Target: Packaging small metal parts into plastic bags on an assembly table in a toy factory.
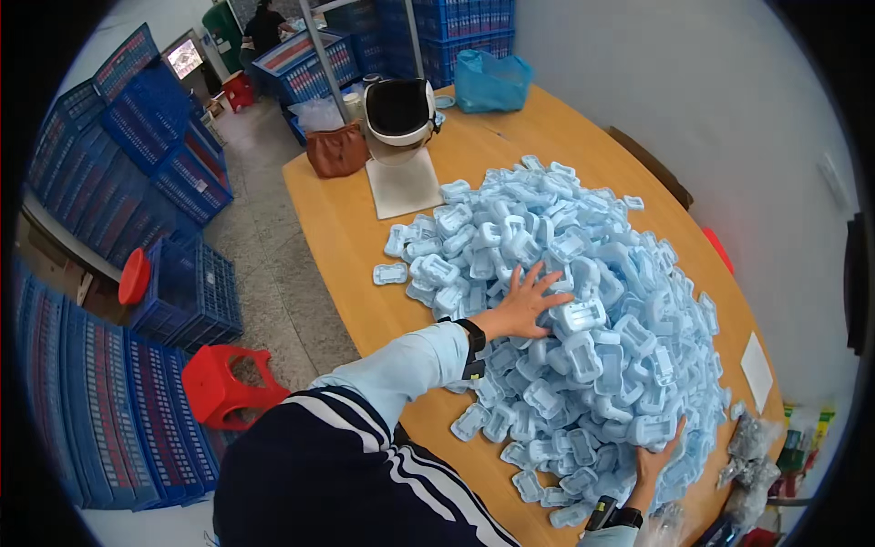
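A large heap of light-blue plastic casings, small and rounded oblong, covers much of the wooden table. My left hand lies on the heap's near left side, fingers spread wide over the pieces and gripping none. Lower right, my right hand is at the heap's near edge, with a light-blue plastic casing between thumb and fingers; part of this grip is hidden among the pieces. A single casing lies apart on the left. Dark bands circle both wrists.
At the table's far end are a white-and-black helmet-like object, a brown pouch and a blue bag. A white paper lies right. Red stool and blue crates stand left. Another person is far back.
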`<move>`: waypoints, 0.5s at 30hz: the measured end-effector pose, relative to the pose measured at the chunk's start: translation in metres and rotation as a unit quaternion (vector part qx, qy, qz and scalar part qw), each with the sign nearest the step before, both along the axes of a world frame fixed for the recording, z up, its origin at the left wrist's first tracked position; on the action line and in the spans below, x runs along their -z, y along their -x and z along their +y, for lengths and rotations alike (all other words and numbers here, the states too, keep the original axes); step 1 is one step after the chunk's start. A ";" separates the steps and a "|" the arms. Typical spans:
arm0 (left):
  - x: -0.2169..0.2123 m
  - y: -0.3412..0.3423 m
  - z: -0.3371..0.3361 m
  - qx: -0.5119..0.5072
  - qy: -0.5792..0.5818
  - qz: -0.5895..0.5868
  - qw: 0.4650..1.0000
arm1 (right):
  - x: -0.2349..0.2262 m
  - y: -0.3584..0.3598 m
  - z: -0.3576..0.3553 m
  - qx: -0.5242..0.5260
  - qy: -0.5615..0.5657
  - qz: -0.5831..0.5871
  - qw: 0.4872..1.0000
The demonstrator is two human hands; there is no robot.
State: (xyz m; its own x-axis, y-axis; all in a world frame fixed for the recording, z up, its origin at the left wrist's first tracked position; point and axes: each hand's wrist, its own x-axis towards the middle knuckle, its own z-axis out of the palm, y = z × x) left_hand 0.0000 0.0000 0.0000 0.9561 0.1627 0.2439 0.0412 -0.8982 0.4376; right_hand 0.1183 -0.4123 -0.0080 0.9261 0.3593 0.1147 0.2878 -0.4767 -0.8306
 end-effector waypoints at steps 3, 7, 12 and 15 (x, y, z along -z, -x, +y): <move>0.007 0.002 0.004 0.000 0.007 -0.015 1.000 | -0.006 0.001 0.006 0.001 0.002 -0.010 1.000; 0.013 -0.006 0.026 0.005 0.012 -0.023 1.000 | -0.005 -0.007 0.026 -0.004 0.048 -0.050 0.998; 0.027 -0.011 0.048 0.014 0.011 -0.032 0.999 | 0.002 0.000 0.050 -0.023 0.061 -0.036 0.997; 0.022 -0.026 0.055 0.012 -0.027 0.004 1.000 | 0.026 -0.020 0.047 -0.040 0.128 -0.157 0.979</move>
State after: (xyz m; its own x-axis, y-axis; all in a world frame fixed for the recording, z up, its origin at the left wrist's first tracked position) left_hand 0.0259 0.0548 -0.0218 0.9612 0.1270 0.2447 0.0230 -0.9214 0.3879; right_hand 0.1384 -0.3657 -0.0341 0.8278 0.4830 0.2853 0.5539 -0.6234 -0.5519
